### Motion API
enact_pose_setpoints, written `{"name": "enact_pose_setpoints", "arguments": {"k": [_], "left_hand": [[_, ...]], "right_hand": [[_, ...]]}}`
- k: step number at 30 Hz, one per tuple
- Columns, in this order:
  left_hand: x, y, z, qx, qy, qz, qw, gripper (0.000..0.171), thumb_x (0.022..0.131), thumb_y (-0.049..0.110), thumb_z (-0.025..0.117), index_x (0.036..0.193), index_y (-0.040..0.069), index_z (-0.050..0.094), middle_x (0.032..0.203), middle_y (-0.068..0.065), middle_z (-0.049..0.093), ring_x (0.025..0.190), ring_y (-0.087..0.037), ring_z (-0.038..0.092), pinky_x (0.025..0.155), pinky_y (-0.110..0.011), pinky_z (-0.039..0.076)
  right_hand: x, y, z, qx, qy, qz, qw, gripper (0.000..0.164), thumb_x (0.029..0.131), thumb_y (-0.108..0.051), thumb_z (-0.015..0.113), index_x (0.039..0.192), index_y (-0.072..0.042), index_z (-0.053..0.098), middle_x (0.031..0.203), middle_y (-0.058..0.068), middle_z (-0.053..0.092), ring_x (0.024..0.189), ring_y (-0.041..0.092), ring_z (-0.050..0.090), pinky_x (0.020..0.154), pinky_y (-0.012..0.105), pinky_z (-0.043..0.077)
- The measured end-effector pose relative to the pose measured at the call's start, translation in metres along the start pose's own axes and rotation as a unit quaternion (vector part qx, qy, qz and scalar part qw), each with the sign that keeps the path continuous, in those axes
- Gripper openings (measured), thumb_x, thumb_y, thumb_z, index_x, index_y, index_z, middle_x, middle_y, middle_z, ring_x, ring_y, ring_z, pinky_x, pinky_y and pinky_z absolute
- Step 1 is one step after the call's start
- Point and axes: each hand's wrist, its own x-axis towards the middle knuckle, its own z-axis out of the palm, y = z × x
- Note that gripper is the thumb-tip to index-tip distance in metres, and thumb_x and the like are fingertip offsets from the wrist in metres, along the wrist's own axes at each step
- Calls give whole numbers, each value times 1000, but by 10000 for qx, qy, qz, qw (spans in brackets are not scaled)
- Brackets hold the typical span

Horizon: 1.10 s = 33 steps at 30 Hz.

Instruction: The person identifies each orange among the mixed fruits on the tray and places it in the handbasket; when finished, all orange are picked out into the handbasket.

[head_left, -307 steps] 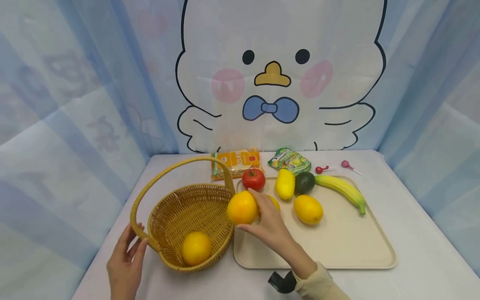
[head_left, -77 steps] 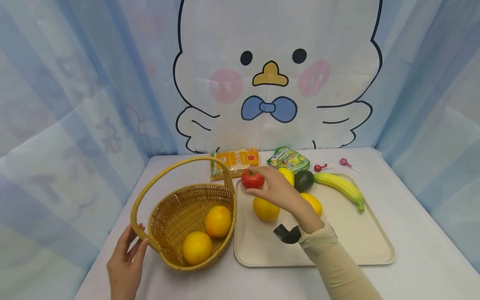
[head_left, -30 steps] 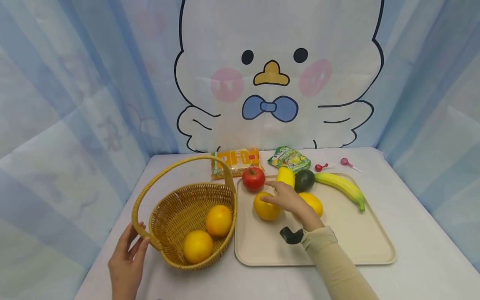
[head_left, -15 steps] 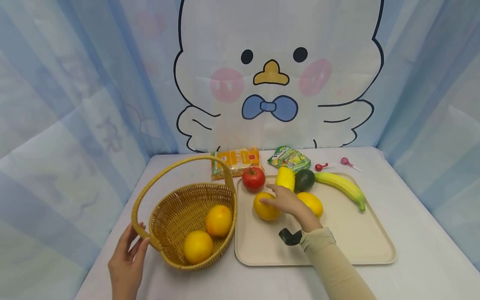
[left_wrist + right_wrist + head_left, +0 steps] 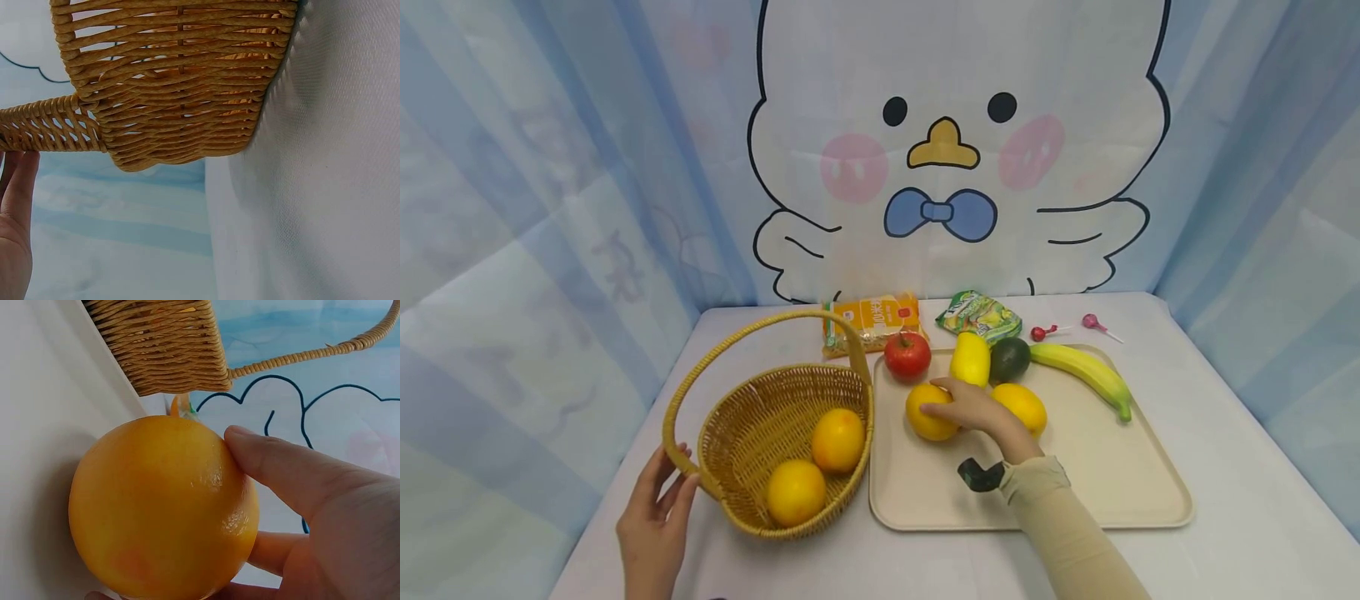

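My left hand [image 5: 652,521] holds the base of the handle of a woven basket [image 5: 752,417], thumb in front and fingers behind. In the left wrist view, fingertips press against the wicker handle [image 5: 50,125]. Two oranges, a lower one [image 5: 795,493] and an upper one [image 5: 838,440], lie inside the basket. On the beige tray [image 5: 940,500], my right hand [image 5: 977,408] grips a third orange [image 5: 928,412]. The right wrist view has the thumb on one side of this orange [image 5: 156,512] and fingers curling round beneath, partly hidden by it.
Also on the tray are a red apple [image 5: 907,356], a long yellow fruit [image 5: 971,358], an avocado [image 5: 1010,360], a lemon [image 5: 1021,408] and a banana [image 5: 1082,375]. Behind stand an orange packet [image 5: 876,323], a green packet [image 5: 977,317] and two lollipops, one red [image 5: 1039,333], one pink [image 5: 1091,322].
Earlier, my right hand held an orange beside the basket; that orange now lies inside. The hand has since moved back over the tray and closed round another orange. My left hand stays put.
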Motion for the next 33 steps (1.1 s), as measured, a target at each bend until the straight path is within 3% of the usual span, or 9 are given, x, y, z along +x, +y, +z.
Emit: {"name": "enact_pose_setpoints", "arguments": {"k": [7, 13, 17, 24, 29, 33], "left_hand": [[1, -2, 1, 88, 7, -28, 10000, 58, 85, 0, 66, 136, 22, 50, 122, 3, 61, 110, 12, 52, 86, -1, 49], [2, -4, 1, 45, 21, -4, 10000, 57, 84, -1, 66, 136, 17, 50, 124, -6, 61, 110, 12, 52, 86, 0, 49], [1, -4, 1, 94, 7, -72, 9999, 57, 85, 1, 66, 137, 19, 49, 124, -7, 61, 110, 12, 52, 86, 0, 48], [1, 1, 1, 199, -25, -220, 9996, 58, 86, 3, 65, 137, 26, 48, 125, -6, 61, 110, 13, 51, 86, 0, 48], [1, 0, 1, 178, -19, -174, 9997, 58, 86, 2, 65, 137, 25, 48, 125, -8, 61, 111, 12, 51, 86, 0, 48], [2, -4, 2, 124, -25, -121, 9998, 59, 85, 1, 66, 137, 22, 49, 126, -11, 60, 111, 12, 51, 86, 0, 48]], "right_hand": [[0, 2, -1, 62, -43, -73, 9999, 68, 87, -46, 62, 142, -12, 41, 134, 15, 51, 98, 25, 54, 74, 32, 57], [-1, 4, -3, 29, -106, -225, 9997, 65, 88, -46, 61, 142, -15, 41, 140, 14, 48, 109, 28, 51, 90, 41, 55], [-2, 5, -3, 69, -168, -261, 9995, 65, 88, -45, 62, 143, -17, 41, 140, 13, 47, 108, 28, 51, 86, 38, 56], [-4, 5, -5, 96, -376, -377, 9985, 66, 86, -42, 65, 143, -22, 41, 141, 10, 47, 111, 27, 49, 90, 40, 54], [-5, 7, -6, 205, -645, -432, 9968, 63, 86, -38, 66, 143, -30, 40, 143, 7, 45, 103, 23, 52, 82, 32, 55], [-7, 7, -7, 315, -778, -472, 9953, 65, 86, -32, 67, 144, -29, 39, 143, 8, 43, 99, 22, 52, 79, 31, 55]]}}
